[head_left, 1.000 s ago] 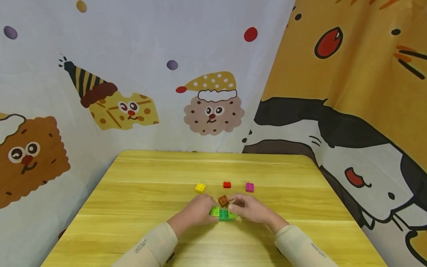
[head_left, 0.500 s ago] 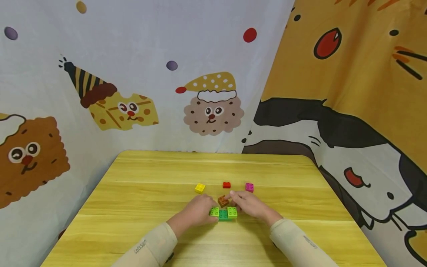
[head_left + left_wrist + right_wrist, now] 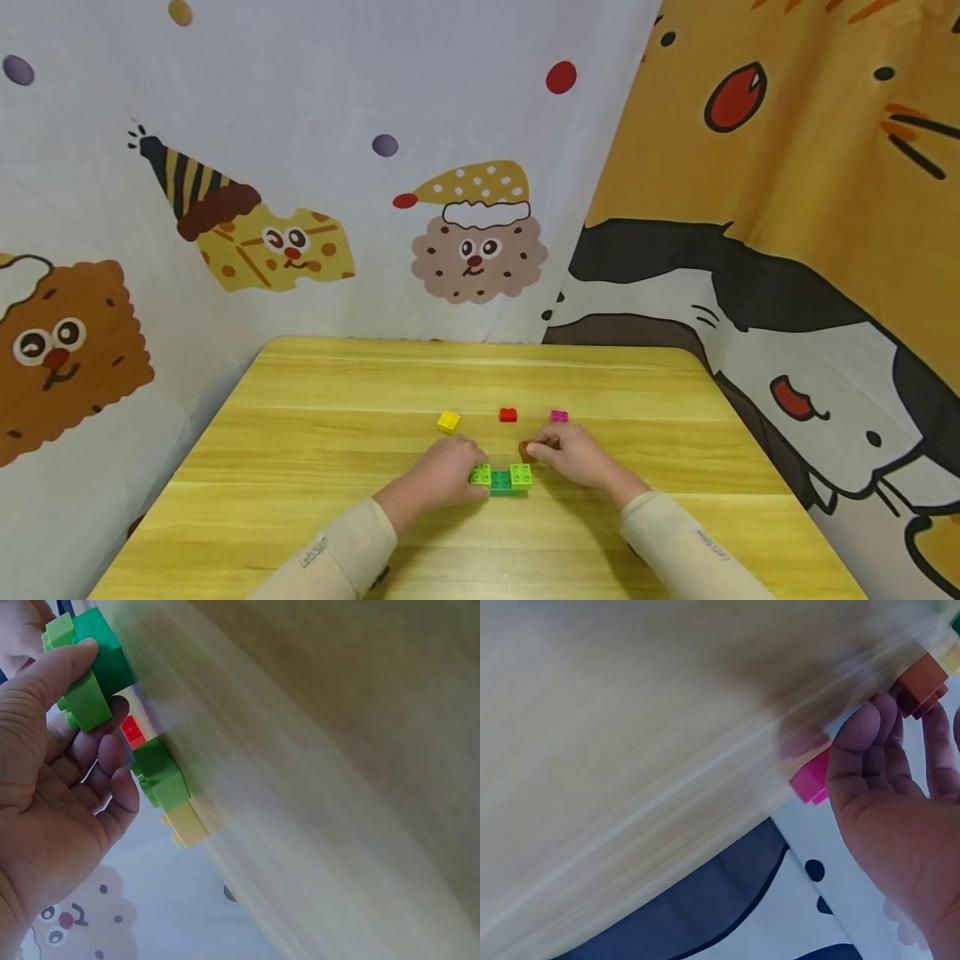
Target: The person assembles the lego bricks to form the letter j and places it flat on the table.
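Note:
My left hand [image 3: 447,472] pinches the left end of a joined set of toy building bricks. The set has a dark green brick [image 3: 500,482] low in the middle, a light green brick [image 3: 88,703] under my left thumb and another light green brick [image 3: 521,475] on the right end. Just behind and to the right, my right hand [image 3: 581,458] holds a brown brick [image 3: 525,452] at its fingertips, close over the table. In the right wrist view the brown brick [image 3: 922,681] shows its studs facing away from the table.
Behind the hands, a yellow brick [image 3: 448,422], a red brick [image 3: 508,415] and a magenta brick [image 3: 559,416] lie on the wooden table [image 3: 337,392]. The left wrist view shows a further green brick [image 3: 160,774] beside the yellow one. A cartoon-printed curtain [image 3: 315,150] hangs behind.
My right hand has left the light green brick on the right end, gone to the brown brick and shifted it a little to the right. The left hand stays put.

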A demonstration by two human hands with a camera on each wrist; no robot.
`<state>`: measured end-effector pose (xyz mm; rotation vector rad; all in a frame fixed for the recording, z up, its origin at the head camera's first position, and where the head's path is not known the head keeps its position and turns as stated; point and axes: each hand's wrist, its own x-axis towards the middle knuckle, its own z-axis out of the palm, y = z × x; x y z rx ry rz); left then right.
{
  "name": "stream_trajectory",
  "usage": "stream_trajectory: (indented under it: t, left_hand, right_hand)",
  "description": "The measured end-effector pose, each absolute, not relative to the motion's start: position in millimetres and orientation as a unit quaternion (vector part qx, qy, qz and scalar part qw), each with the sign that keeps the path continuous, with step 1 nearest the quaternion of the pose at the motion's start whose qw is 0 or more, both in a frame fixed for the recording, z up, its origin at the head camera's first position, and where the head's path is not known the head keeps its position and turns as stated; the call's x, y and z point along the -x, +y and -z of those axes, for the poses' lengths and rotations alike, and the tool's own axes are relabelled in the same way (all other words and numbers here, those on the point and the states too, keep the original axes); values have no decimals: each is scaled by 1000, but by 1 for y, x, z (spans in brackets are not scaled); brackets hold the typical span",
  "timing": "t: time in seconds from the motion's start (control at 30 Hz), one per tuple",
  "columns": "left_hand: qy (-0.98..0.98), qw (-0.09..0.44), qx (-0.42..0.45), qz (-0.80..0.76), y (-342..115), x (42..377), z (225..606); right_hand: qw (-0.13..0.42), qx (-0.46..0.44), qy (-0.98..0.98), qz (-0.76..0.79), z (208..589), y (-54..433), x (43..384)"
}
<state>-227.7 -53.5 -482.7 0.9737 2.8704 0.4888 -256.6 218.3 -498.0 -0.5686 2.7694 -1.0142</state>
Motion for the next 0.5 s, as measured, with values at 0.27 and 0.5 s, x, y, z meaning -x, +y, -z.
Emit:
stream_trajectory:
  t: [0.27,0.5]
  left_hand:
    - [935,42,-310,-168,-54,227,480]
    - [935,45,-309,-170,-55,226,479]
  right_hand:
    - [51,156,938,304,500,220,254]
    - [30,152,951,267,501,217,252]
